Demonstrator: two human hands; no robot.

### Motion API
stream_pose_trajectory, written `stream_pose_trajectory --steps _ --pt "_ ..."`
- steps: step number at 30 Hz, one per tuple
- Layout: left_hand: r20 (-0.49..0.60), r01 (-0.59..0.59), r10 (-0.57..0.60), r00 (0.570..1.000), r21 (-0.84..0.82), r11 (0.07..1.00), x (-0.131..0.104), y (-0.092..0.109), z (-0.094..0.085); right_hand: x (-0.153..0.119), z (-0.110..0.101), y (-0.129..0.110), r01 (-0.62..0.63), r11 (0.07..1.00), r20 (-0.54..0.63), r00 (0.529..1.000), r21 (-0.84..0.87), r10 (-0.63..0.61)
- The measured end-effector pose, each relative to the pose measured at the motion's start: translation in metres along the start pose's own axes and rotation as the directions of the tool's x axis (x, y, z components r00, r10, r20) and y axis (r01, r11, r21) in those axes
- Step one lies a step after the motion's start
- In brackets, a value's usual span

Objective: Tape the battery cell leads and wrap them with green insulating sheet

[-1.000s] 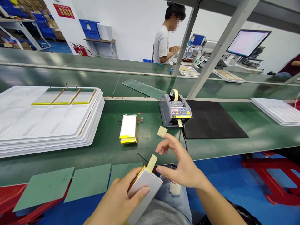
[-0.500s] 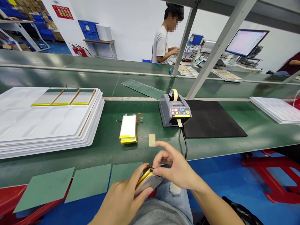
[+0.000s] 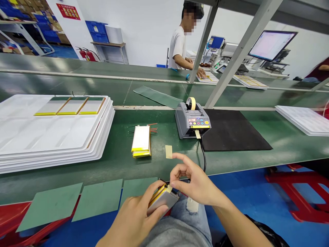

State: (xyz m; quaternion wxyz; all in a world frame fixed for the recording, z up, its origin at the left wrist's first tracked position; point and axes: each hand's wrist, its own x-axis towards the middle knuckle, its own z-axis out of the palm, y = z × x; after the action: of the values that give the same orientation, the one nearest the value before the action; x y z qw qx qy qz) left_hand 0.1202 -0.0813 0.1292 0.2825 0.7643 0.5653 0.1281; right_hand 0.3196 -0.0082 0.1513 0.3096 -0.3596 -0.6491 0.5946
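Observation:
My left hand (image 3: 133,219) grips a flat silver battery cell (image 3: 162,199) with a yellow edge, held over my lap. My right hand (image 3: 192,180) presses its thumb on a small piece of yellowish tape at the cell's top corner. A second tape piece (image 3: 168,151) sticks to the tip of my right index finger. A short stack of similar cells (image 3: 141,140) with red and black wires lies on the green bench. A grey tape dispenser (image 3: 192,121) stands behind my right hand, a cut strip hanging from its mouth.
White trays (image 3: 51,133) are stacked at the left, three cells in the top one. A black mat (image 3: 231,132) lies right of the dispenser, more trays (image 3: 305,120) far right. Green sheets (image 3: 97,199) hang over the bench's near edge. Another person (image 3: 180,44) works behind the far belt.
The upright tape on the cell has been folded down onto its corner under my right thumb. My right hand came down to the cell, the second tape piece still on its fingertip.

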Motion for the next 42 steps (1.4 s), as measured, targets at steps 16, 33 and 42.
stream_pose_trajectory --steps 16,33,42 --pt "-0.136 -0.226 0.227 0.964 0.021 0.974 0.001 -0.005 0.006 0.013 0.0 0.012 -0.051 0.988 0.173 0.985 0.145 0.026" --pt "0.239 0.284 -0.171 0.956 -0.602 0.746 0.01 0.003 -0.009 0.017 -0.047 -0.016 0.316 0.865 0.547 0.835 -0.39 -0.058" --pt "0.197 0.165 -0.056 0.979 -0.598 0.784 0.01 0.006 -0.012 0.02 -0.042 -0.028 0.438 0.693 0.602 0.799 -0.572 -0.008"
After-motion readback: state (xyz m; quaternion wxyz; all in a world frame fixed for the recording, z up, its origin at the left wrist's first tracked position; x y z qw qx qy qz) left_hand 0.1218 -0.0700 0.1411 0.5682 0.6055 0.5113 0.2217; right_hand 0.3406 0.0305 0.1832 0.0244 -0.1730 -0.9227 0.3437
